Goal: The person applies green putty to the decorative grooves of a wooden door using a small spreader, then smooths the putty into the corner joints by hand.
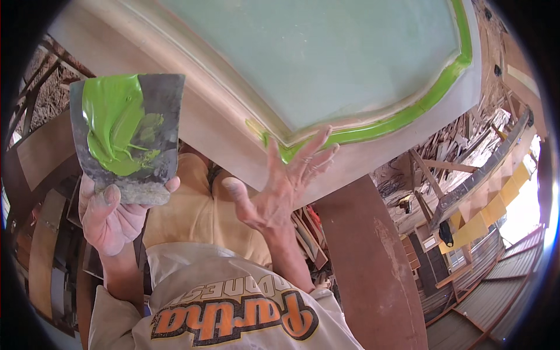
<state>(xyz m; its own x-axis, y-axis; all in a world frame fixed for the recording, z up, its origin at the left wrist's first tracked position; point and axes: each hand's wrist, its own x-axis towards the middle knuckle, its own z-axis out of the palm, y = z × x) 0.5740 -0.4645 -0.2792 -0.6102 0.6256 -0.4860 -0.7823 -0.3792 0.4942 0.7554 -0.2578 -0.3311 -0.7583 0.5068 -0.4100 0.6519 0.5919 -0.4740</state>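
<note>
My left hand (116, 223) grips the lower edge of a dark, flexible-looking square plate (164, 98), held upright at the left. A thick smear of bright green paste (114, 122) covers much of the plate's face. My right hand (282, 188) is spread, with its fingers apart and nothing held. Its fingertips are over the corner of a large moulded panel (350, 57) with a pale green centre. A glossy green band (402, 121) follows the panel's curved moulding and ends near that corner. Whether the fingertips touch the band is hard to tell.
A brown board (372, 253) stands below the panel's right side. Wood scraps (442, 153) are heaped beyond it, near a long timber beam (481, 170). Boards (43, 253) lean at the left. A corrugated metal sheet (481, 297) is at lower right.
</note>
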